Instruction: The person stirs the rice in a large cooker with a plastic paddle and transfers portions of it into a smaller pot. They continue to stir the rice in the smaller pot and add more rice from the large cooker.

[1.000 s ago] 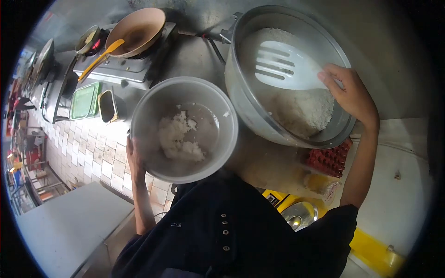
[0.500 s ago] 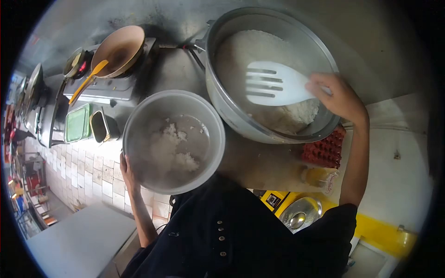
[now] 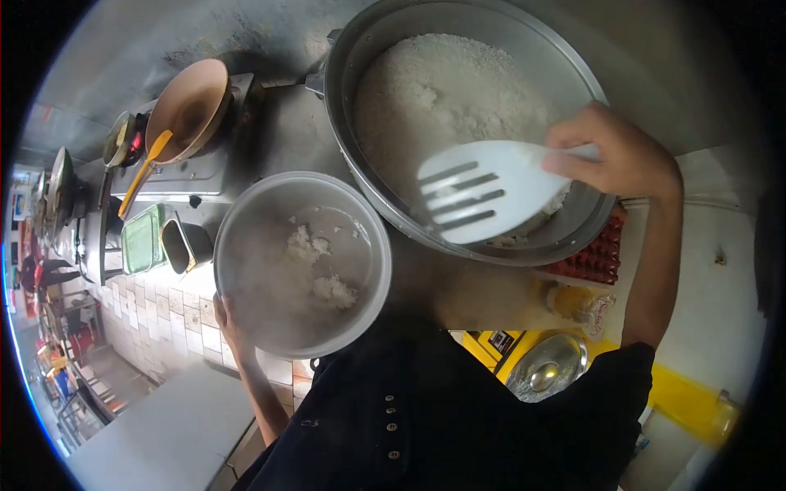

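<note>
My right hand [image 3: 610,151] is closed round the handle of a white slotted spatula [image 3: 512,176], held over the near side of a large metal pot [image 3: 393,209]. White cooked rice [image 3: 446,78] fills the bottom of that pot. My left hand [image 3: 229,321] grips the left wall of a smaller grey metal pot [image 3: 372,315], its fingers partly hidden by the wall. A few clumps of rice [image 3: 334,290] lie on the bottom of this smaller pot, and steam blurs its inside.
At the left a wok [image 3: 187,110] with a yellow-handled spatula [image 3: 147,172] sits on a gas stove [image 3: 201,173]. A green tray [image 3: 143,239] and a rectangular metal container [image 3: 187,243] stand before it. Red egg trays [image 3: 595,252] lie right of the large pot.
The slotted spatula has moved toward the near rim of the large pot and tilted. The view has shifted slightly. My left hand stays on the smaller pot.
</note>
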Demonstrator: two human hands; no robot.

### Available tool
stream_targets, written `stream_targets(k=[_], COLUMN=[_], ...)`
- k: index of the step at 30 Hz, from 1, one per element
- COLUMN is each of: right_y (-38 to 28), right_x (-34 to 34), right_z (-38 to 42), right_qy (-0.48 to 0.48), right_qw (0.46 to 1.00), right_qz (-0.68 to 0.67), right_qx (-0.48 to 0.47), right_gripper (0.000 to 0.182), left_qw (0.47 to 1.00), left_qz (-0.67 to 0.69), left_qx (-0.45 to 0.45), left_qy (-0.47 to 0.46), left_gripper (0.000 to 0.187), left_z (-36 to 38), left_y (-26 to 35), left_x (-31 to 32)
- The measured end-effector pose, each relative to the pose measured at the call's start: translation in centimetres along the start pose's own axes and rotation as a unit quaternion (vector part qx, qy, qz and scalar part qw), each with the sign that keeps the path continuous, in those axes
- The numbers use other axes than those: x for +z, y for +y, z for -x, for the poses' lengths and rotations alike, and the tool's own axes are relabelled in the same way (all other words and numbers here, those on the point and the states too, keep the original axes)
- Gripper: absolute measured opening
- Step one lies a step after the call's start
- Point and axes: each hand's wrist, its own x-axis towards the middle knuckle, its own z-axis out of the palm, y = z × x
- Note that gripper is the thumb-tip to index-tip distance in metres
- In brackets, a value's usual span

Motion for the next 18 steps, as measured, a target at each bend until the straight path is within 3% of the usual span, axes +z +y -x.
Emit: stream_targets(k=[1, 3, 5, 7, 8, 10, 14, 16, 17, 18], right_y=[0.4, 1.0, 0.9, 0.5, 0.2, -0.3, -0.6, -1.0, -1.3, -1.4], right_x=[-0.4, -0.8, -0.2, 0.5, 0.8, 1.6, 2.9, 3.0, 2.5, 2.0], right_z=[0.3, 0.6, 0.5, 0.3, 0.1, -0.2, -0.5, -0.2, 0.1, 0.4], right_qy=[-0.002, -0.018, -0.015, -0.008, -0.012, -0.018, 0.023, 0.031, 0.057, 0.083], right_qw=[1.000, 0.987, 0.992, 0.995, 0.997, 0.999, 0.998, 0.996, 0.991, 0.982], right_qz=[-0.004, -0.099, -0.079, -0.059, -0.024, 0.007, 0.028, 0.025, 0.083, 0.141], right_qx=[0.000, 0.122, 0.102, 0.086, 0.068, 0.050, 0.054, 0.074, 0.086, 0.098], right_gripper=[0.027, 0.024, 0.024, 0.025, 0.025, 0.025, 0.024, 0.024, 0.023, 0.022], left_qw=[1.000, 0.997, 0.992, 0.999, 0.999, 0.987, 0.985, 0.996, 0.996, 0.987], left_qz=[0.008, 0.027, 0.043, 0.012, 0.008, 0.053, 0.063, -0.005, -0.005, 0.009], left_qx=[-0.011, -0.065, -0.119, -0.030, -0.031, -0.137, -0.139, -0.093, -0.094, -0.155], left_qy=[0.027, 0.013, -0.003, 0.028, 0.025, 0.071, 0.080, 0.002, 0.004, 0.032], left_gripper=[0.051, 0.053, 0.055, 0.047, 0.047, 0.045, 0.042, 0.067, 0.067, 0.066], left_z=[0.2, -0.1, -0.1, 0.1, -0.1, -0.6, -0.5, 0.4, 0.2, -0.2], left_y=[0.0, 1.2, 1.5, 0.9, 0.6, 0.8, 0.7, 0.2, 0.3, 0.6], left_x=[0.3, 0.2, 0.1, 0.2, 0.2, 0.3, 0.2, -0.6, -0.6, -0.4])
